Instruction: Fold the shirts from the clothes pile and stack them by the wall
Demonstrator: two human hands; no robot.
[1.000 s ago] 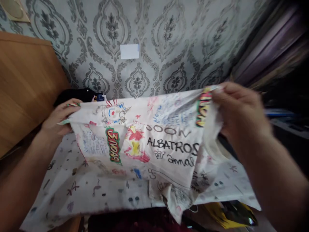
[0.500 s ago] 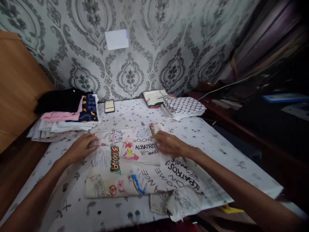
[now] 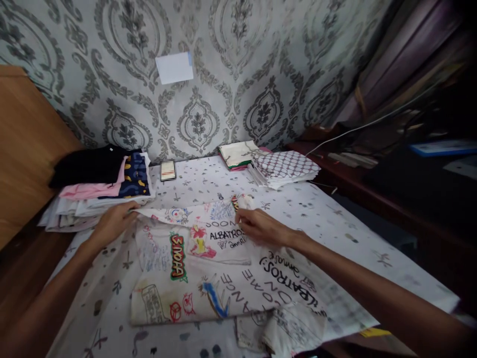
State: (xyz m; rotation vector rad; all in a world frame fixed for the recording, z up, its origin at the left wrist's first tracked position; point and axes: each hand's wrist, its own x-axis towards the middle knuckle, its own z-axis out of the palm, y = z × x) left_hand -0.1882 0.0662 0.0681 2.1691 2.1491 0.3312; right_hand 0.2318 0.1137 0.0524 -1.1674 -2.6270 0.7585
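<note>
A white shirt (image 3: pixel 201 293), covered in coloured drawings and black lettering, lies partly folded over itself in front of me. At its far left, my left hand (image 3: pixel 118 219) pinches a corner of the cloth and pulls it out to a point, raised a little. My right hand (image 3: pixel 261 226) is closed on the upper right part of the same shirt, beside the word "ALBATROS". Its fingertips are partly hidden. The near right end of the shirt is bunched up close to the table's front edge.
Folded clothes (image 3: pixel 100 174) are stacked at the left against a wooden panel (image 3: pixel 30 144). A small framed card (image 3: pixel 168 170) lies near the wall. Folded cloths (image 3: pixel 285 166) sit at the back right. The patterned sheet (image 3: pixel 357 258) covers the table, with a dark ledge (image 3: pixel 335 184) alongside.
My left hand has moved left and outward, drawing the shirt's corner with it and stretching the upper fold. My right hand stays at nearly the same spot. The view has shifted slightly.
</note>
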